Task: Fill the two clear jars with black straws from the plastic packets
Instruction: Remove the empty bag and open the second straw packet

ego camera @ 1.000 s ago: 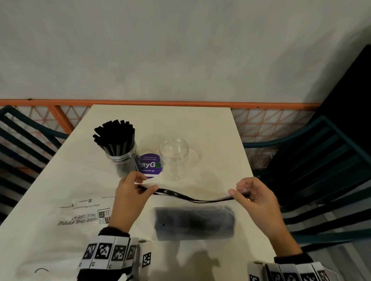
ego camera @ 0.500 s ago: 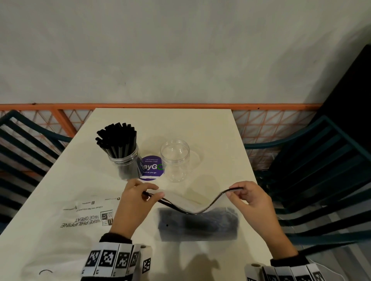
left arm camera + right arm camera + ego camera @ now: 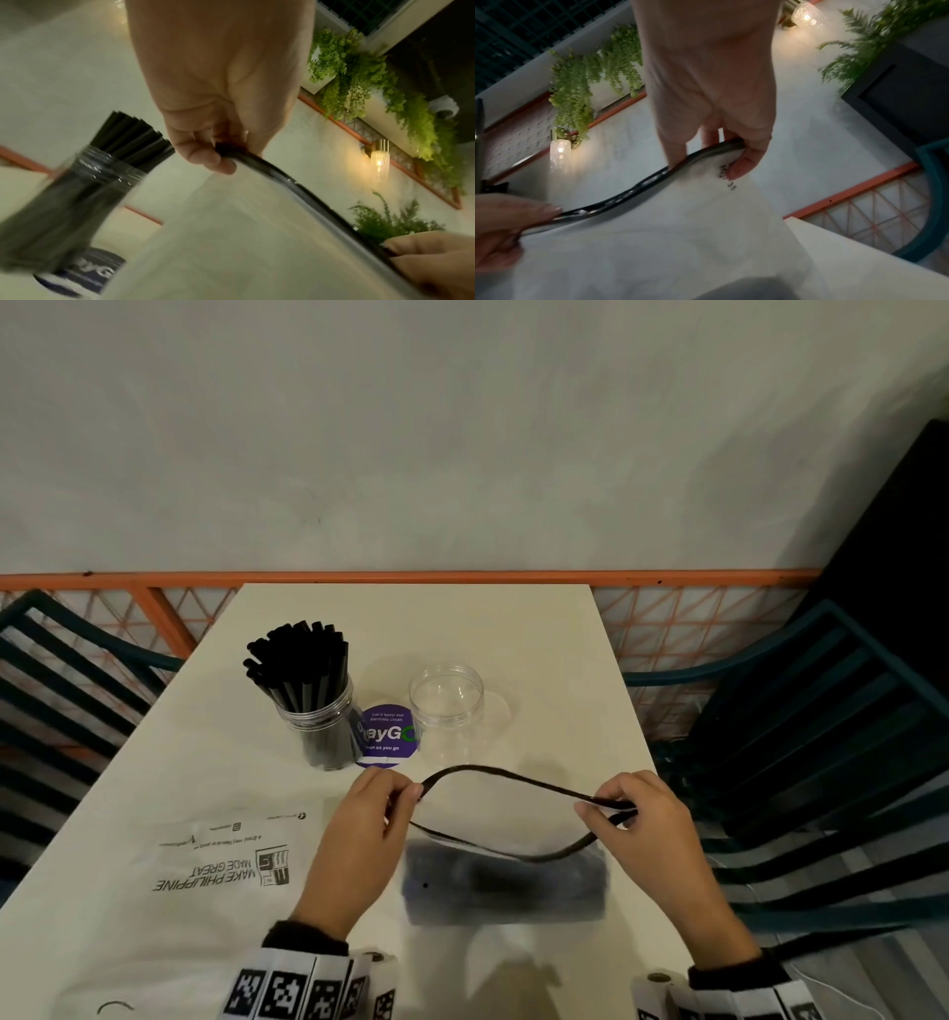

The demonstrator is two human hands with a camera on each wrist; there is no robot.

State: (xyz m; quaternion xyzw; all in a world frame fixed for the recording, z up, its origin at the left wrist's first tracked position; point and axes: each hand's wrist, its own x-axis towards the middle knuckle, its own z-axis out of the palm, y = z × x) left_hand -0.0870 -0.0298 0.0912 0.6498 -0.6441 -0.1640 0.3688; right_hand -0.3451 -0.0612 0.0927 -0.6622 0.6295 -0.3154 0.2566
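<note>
A clear plastic packet (image 3: 506, 886) holds a dark bundle of black straws low over the table's near edge. Its black rim (image 3: 513, 775) gapes in a wide loop. My left hand (image 3: 405, 796) pinches the rim's left end, and my right hand (image 3: 601, 809) pinches the right end. The wrist views show the same pinches: left hand (image 3: 226, 160) on the rim (image 3: 308, 194), right hand (image 3: 713, 160) on the rim (image 3: 641, 186). A clear jar (image 3: 318, 711) packed with upright black straws stands at the left. An empty clear jar (image 3: 445, 706) stands to its right.
A round purple sticker (image 3: 386, 737) lies between the jars on the cream table (image 3: 462, 629). A printed white bag (image 3: 221, 860) lies flat at the near left. Dark teal slatted chairs stand at the left (image 3: 61, 690) and right (image 3: 821, 762). An orange railing runs behind.
The packet's black rim went from a nearly flat strip to an S-curve and now to an open loop. Both hands kept their pinch and drew slightly closer together.
</note>
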